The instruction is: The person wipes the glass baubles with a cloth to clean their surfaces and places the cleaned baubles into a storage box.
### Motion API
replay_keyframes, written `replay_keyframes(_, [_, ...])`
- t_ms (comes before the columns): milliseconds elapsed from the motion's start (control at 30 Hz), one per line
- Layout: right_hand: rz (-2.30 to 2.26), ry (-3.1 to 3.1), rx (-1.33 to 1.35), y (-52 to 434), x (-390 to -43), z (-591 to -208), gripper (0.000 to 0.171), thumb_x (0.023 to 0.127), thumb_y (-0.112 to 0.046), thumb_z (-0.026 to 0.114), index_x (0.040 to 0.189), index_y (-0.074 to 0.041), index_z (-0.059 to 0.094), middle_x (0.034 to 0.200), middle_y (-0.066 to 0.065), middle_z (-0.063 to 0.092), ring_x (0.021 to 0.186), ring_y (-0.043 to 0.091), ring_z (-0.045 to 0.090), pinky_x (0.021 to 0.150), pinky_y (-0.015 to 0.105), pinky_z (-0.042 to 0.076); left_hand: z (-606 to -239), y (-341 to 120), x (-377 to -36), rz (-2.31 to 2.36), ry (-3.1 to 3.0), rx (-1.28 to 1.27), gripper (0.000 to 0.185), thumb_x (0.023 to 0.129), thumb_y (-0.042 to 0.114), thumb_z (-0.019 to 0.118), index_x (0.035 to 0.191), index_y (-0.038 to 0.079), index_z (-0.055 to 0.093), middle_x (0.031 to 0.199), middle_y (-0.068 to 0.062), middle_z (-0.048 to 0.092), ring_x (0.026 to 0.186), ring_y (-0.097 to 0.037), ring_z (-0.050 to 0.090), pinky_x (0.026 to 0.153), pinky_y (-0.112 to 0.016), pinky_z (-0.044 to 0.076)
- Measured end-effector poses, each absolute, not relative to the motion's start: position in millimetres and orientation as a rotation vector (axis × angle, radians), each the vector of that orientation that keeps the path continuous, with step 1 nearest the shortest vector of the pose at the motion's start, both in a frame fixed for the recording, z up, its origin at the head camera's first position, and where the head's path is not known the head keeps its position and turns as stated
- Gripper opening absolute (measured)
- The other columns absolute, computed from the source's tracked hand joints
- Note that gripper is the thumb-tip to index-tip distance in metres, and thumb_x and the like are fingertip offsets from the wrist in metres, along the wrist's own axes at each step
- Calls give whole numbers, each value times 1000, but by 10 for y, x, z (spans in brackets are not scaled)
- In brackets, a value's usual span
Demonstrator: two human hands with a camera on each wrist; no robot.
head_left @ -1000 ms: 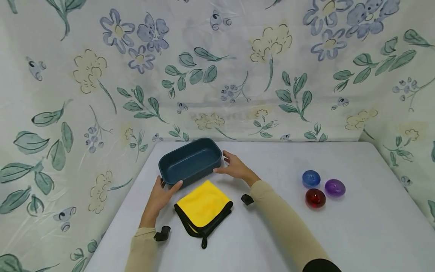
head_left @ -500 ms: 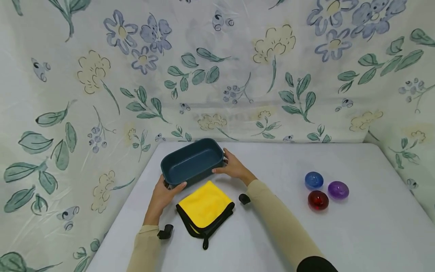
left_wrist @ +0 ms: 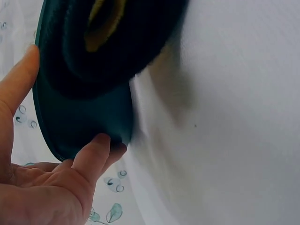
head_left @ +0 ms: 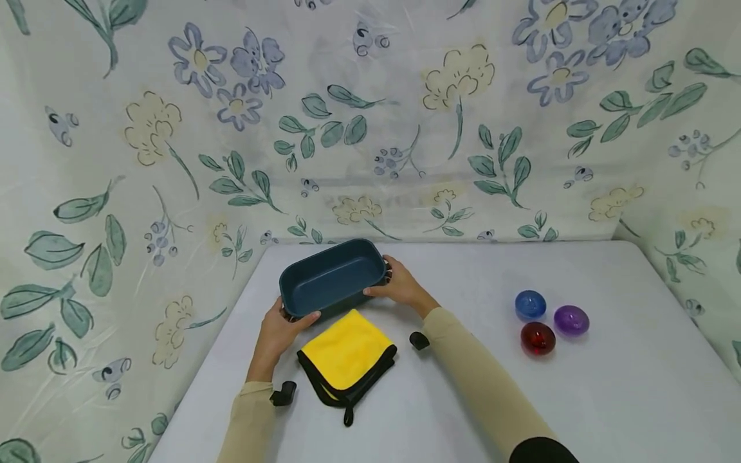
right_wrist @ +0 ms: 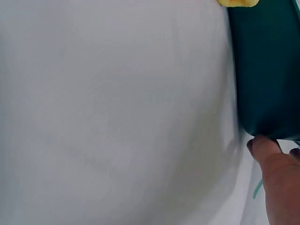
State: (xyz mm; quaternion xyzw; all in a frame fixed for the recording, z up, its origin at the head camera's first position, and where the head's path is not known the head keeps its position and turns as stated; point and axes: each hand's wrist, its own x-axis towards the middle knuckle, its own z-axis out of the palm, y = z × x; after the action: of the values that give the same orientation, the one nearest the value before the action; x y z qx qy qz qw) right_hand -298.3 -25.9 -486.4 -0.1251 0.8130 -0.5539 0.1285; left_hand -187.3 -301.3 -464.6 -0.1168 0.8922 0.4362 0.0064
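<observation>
A dark teal rectangular tub (head_left: 332,278) with rounded corners, bare inside, sits slanted near the back left of the table. My left hand (head_left: 280,331) grips its left end, thumb along the near side and fingers round the corner. At the opposite end, my right hand (head_left: 402,283) holds the tub with the thumb at the near corner and the other fingers behind. Just in front of the tub lies a folded yellow cloth (head_left: 347,350) with black edging and a small loop. In the left wrist view, the cloth's dark rolled edge (left_wrist: 93,79) covers part of the tub (left_wrist: 84,117).
Three shiny egg-shaped pieces lie together on the right: a blue one (head_left: 530,305), a red one (head_left: 538,338) and a purple one (head_left: 571,320). Behind the white table (head_left: 625,386) hangs a flowered curtain (head_left: 393,116), which runs along the left side too.
The tub has shifted a little to the right relative to the cloth, both hands moving with it. The left fingers have come closer round its end. The cloth and the egg-shaped pieces stay put.
</observation>
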Motion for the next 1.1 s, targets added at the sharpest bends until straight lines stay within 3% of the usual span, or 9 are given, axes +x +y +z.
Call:
replay_keyframes(367, [-1644, 2387, -458, -59, -2944, -4893, 94, 83, -29, 87, 159, -4, 36, 160, 16, 47, 149, 32, 44, 126, 52, 35, -4627, -2887, -1967, 1399, 2726, -328, 97, 88, 41, 81, 161, 5, 28, 160, -28, 42, 147, -44, 45, 118, -57, 43])
replay_keyframes(633, [-1645, 2411, -527, 111, -2930, -4901, 83, 87, -22, 83, 156, -1, 40, 154, 18, 54, 141, 31, 54, 120, 48, 44, -4583, -2818, -2049, 1383, 2694, -303, 96, 86, 41, 82, 158, -1, 33, 156, -30, 46, 141, -44, 49, 117, -58, 44])
replay_keyframes(1100, [-1709, 2374, -412, 348, -2858, -4898, 88, 88, -22, 83, 158, 1, 36, 159, 19, 48, 146, 33, 49, 121, 48, 42, -4570, -2657, -2211, 1362, 2666, -250, 96, 86, 40, 82, 158, -2, 33, 157, -27, 46, 142, -42, 50, 118, -56, 44])
